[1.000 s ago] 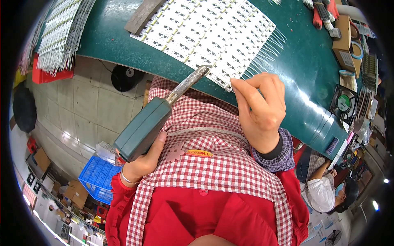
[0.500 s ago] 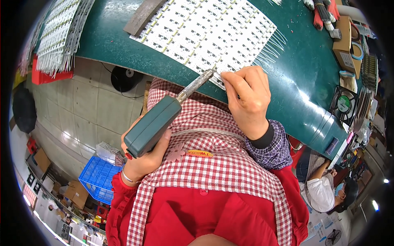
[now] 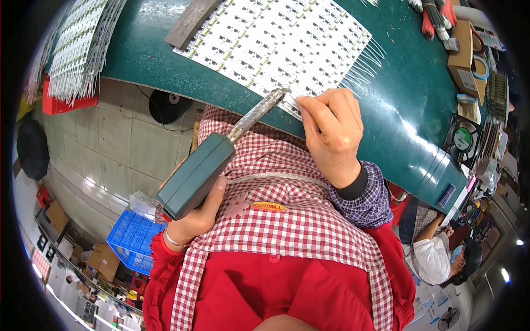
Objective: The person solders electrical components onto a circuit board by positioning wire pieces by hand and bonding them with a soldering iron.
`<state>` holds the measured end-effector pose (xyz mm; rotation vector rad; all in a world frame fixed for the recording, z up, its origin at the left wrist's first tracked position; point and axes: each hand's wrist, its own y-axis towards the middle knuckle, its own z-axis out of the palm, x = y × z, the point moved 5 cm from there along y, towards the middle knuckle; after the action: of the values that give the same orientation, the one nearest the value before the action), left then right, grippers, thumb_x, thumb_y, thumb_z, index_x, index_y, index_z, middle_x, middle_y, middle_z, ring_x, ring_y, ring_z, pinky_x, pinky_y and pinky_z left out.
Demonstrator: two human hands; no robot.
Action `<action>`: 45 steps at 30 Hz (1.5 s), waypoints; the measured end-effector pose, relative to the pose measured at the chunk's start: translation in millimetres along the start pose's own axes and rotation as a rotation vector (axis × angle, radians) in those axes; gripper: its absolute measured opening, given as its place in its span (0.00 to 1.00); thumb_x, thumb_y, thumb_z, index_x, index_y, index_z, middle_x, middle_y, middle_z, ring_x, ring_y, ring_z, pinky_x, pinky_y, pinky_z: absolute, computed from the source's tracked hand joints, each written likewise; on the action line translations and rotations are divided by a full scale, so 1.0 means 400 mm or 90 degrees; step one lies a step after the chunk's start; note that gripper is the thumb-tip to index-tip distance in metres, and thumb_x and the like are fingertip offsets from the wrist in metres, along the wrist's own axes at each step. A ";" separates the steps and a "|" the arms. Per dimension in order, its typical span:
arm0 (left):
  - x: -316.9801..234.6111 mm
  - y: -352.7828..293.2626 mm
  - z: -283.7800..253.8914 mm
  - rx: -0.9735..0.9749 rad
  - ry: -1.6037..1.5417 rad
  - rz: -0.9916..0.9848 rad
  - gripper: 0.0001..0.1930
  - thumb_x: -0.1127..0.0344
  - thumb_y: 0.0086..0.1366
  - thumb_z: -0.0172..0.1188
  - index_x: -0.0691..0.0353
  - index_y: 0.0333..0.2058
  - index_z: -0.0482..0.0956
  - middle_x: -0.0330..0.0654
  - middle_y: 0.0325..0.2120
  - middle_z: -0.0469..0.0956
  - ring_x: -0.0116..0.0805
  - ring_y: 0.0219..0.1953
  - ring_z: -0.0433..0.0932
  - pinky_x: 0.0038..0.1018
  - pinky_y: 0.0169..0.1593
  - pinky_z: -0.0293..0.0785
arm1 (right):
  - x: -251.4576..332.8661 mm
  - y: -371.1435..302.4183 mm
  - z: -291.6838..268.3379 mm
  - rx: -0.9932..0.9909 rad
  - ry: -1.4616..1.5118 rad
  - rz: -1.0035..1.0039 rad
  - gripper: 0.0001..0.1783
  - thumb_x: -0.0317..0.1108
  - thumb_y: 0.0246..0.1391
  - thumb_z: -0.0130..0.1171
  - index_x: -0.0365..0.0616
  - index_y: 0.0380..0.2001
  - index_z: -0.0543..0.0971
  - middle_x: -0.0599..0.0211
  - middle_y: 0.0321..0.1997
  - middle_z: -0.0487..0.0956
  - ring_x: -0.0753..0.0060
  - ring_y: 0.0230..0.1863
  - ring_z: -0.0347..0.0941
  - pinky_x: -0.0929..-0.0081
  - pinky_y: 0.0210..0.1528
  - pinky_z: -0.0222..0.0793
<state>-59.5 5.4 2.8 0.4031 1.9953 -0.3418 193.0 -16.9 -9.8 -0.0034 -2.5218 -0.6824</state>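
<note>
My left hand [image 3: 200,214] is wrapped round the boxy dark green body of a soldering gun [image 3: 197,175]. Its worn metal barrel slants up and to the right, and the tip ends over the near edge of a white circuit board panel [image 3: 276,47]. Just right of that tip, my right hand [image 3: 335,129] is closed in a pinch at the panel's near right corner. What its fingertips hold, if anything, is too small to make out. Rows of small dark and yellowish parts cover the panel, and thin white wires [image 3: 369,63] stick out past its right edge.
A dark flat bar [image 3: 190,25] lies along the panel's left edge on the green table [image 3: 143,41]. Stacked wired boards [image 3: 83,47] sit at the far left above a red bin [image 3: 69,103]. At right are a cardboard box [image 3: 465,66], a small fan [image 3: 461,138] and a seated co-worker [image 3: 433,259].
The soldering gun has shifted slightly left and toward me in my left hand, its tip still at the panel's near edge. My right hand has hardly moved.
</note>
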 end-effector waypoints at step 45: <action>-0.006 0.062 0.010 -0.064 -0.469 -0.238 0.34 0.77 0.56 0.62 0.72 0.63 0.64 0.56 0.51 0.76 0.28 0.22 0.72 0.23 0.23 0.69 | -0.159 0.178 -0.167 -0.036 -0.116 0.003 0.04 0.23 0.48 0.68 0.41 0.27 0.81 0.61 0.31 0.77 0.54 0.35 0.74 0.61 0.36 0.71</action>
<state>-44.8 25.9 1.7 -0.1597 1.3402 -0.5310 289.8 22.1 41.6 -0.0959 -2.6741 -0.7835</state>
